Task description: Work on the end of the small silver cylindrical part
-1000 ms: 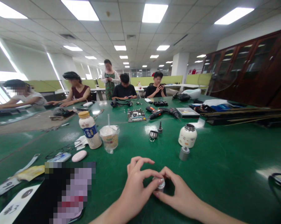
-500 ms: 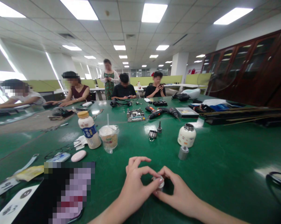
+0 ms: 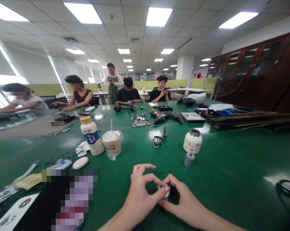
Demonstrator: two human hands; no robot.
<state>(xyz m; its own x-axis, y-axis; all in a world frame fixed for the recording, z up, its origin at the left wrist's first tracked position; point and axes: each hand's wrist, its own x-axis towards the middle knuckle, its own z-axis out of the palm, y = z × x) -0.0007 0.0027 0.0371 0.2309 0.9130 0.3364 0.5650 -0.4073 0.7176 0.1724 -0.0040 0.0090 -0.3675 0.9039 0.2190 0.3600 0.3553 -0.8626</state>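
Note:
Near the table's front edge, my left hand (image 3: 143,192) pinches a small silvery round part (image 3: 166,190) between thumb and index finger, its other fingers raised. My right hand (image 3: 183,200) grips the same part from the right with thumb and fingertips. The fingers cover much of the part. Beyond the hands stand a grey metal cylinder (image 3: 189,159) and a cream patterned jar (image 3: 192,141) with its mouth uncovered. Farther left lie a small metal piece with a ring (image 3: 157,141) and a dark stemmed part (image 3: 164,132).
On the green table (image 3: 222,163), a bottle (image 3: 92,138) and a cup with a straw (image 3: 112,144) stand left. A circuit board (image 3: 140,120) and power drills (image 3: 163,117) lie farther back. Several people are around the far side. Black cables (image 3: 288,189) lie at right.
Both hands keep their hold on the small part, with slight finger movement. The view has shifted slightly, so the table objects appear a little lower.

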